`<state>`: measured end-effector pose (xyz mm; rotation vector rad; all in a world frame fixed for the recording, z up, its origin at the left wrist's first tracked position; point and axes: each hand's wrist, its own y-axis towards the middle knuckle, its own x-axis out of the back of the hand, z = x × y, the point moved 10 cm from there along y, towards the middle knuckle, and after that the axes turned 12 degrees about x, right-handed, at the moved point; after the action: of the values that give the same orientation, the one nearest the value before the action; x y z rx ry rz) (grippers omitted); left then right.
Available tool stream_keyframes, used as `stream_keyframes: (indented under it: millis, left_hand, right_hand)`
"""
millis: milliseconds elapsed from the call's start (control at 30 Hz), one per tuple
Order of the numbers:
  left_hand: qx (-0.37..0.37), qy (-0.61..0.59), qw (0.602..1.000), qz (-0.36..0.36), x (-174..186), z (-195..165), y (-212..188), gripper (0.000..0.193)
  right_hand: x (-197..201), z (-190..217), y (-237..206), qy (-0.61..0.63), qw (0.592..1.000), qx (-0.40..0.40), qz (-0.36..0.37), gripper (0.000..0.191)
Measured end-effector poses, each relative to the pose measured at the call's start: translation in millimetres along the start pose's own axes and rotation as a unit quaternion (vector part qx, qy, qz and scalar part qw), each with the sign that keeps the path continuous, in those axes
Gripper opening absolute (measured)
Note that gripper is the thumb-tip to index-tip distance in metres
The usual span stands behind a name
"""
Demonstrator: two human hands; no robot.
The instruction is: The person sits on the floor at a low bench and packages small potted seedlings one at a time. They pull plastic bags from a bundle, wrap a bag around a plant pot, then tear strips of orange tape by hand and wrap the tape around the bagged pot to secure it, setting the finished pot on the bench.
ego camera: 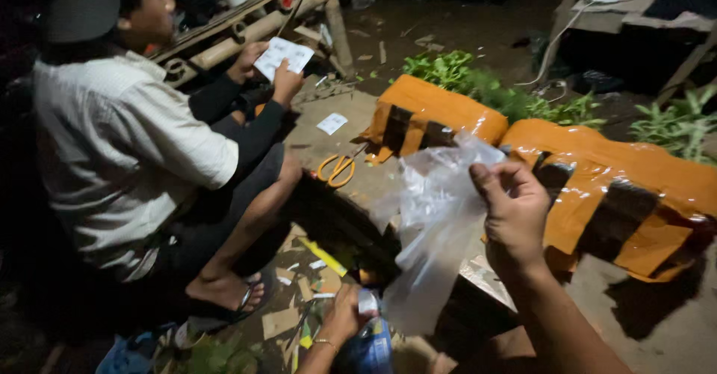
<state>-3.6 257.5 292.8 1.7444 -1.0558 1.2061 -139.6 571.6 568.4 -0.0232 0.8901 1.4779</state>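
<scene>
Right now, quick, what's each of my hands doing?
Left hand: closed around a small blue plastic packet.
Right hand: pinching a clear crinkled plastic bag.

1. Right hand [515, 213]: bare, no glove, ring or watch showing. Forearm runs bare to the near right edge of the frame; no sleeve in view.
2. Left hand [342, 316]: bare, low at the near centre. Thin beaded bracelet [326, 341] on the wrist, pale gold in tone.
3. Left forearm bare below the bracelet; no sleeve visible there either.
</scene>
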Motion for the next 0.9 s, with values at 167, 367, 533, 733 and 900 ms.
stream_keyframes:
  millis: [167,367,533,733,900]
  left_hand:
    - [0.188,-0.38,0.905,-0.041,64,-3,16,0.047]
    - [-0.017,-0.571,0.757,0.317,169,-186,-37,0.054]
    - [-0.068,-0.517,0.793,0.314,209,-233,-57,0.02]
    - [-0.024,-0.597,0.779,0.192,258,-165,9,0.026]
    - [-0.051,-0.654,0.691,0.304,277,-172,29,0.056]
  right_hand:
    - [25,8,-7,-0.05,0.997,-0.028,-0.048,0.019]
    - [37,68,-11,-0.25,0.966,0.034,-0.053,0.026]
    - [30,130,-12,-0.253,0.967,0.011,-0.001,0.03]
    - [104,228,-18,-0.312,0.944,0.101,0.032,0.045]
    - [268,281,-73,-0.545,0.836,-0.056,0.0,0.046]
